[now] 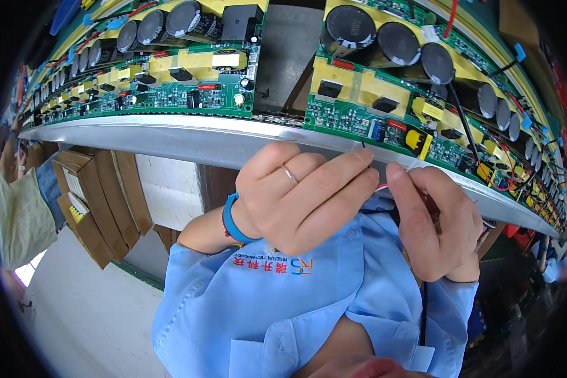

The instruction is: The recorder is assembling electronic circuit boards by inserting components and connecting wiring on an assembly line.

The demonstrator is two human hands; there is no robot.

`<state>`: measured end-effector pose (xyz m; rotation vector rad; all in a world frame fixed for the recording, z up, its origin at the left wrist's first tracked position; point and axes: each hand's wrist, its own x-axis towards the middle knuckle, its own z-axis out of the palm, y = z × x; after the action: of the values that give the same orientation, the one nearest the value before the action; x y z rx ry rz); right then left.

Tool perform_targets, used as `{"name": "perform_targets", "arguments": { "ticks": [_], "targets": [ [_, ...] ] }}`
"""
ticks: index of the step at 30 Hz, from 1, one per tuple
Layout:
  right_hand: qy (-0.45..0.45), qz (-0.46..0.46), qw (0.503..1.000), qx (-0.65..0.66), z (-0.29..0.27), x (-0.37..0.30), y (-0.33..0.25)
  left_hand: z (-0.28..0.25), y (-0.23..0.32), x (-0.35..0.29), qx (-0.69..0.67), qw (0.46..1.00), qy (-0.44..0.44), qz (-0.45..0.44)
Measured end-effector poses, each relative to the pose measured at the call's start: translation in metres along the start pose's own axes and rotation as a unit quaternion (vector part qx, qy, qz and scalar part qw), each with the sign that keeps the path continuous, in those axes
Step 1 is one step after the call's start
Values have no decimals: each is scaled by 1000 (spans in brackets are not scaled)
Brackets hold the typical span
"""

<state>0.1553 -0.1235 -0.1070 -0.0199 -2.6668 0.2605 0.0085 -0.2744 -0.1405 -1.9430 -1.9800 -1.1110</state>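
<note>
Both my hands are raised in front of my chest, just short of the metal rail's near edge. My left hand [305, 192], with a ring and a blue wristband, is closed in a pinch. A short dark wire tip [363, 144] sticks up beside its fingertips. To its right, my right hand [435, 220] is closed too, thumb against forefinger, on a small white piece [411, 167]. A thin red and white wire [382, 186] shows between the two hands. Fingers hide most of what they hold.
Beyond my hands, a metal rail [189, 135] carries a left circuit board [227, 104] and a right circuit board [334, 123], with a gap between. Large black capacitors [349, 28] stand on them. A black cable [463, 120] crosses the right board. Cardboard pieces [101, 195] stand at left.
</note>
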Motion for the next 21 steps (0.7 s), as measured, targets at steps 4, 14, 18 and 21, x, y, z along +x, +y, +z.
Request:
{"name": "perform_targets", "arguments": {
  "ticks": [4, 14, 18, 21],
  "targets": [
    [20, -30, 999, -11, 8, -1, 4, -1, 1, -1, -14, 999, -33, -15],
    [26, -19, 999, -1, 17, -4, 11, 3, -3, 2, -11, 999, -52, -11],
    [28, -24, 999, -1, 16, -4, 12, 3, -2, 4, -22, 998, -54, -17],
    [16, -31, 999, 1, 14, -3, 14, 4, -1, 4, -16, 999, -49, -15]
  ]
}}
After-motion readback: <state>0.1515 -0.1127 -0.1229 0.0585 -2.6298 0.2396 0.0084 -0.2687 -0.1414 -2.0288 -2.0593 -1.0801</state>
